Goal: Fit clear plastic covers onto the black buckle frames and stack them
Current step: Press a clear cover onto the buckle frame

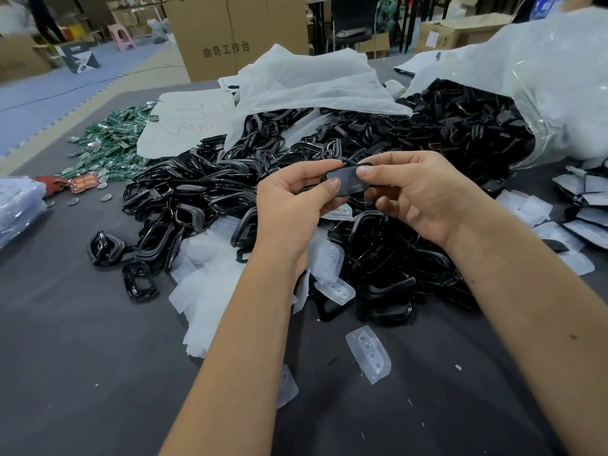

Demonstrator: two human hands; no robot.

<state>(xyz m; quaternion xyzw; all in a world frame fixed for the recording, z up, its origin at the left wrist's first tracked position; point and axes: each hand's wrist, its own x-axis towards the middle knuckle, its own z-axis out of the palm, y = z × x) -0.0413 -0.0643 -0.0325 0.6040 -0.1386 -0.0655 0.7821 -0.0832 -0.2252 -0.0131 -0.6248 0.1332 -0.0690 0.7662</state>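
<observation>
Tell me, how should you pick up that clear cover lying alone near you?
Probably pinch the clear cover across its two long edges, coming straight down from above. It lies flat on the table, apart from the piles, and its narrow width fits between thumb and fingers.

- A dark grey bench (82, 324) is filling the foreground.
- Blue foam mats (65, 83) are covering the floor at the far left.
- A tall cardboard box (230, 34) printed with characters is standing behind the bench.
- More boxes (460, 31) are sitting at the far right.
- A pink stool (121, 36) is standing on the floor.
</observation>
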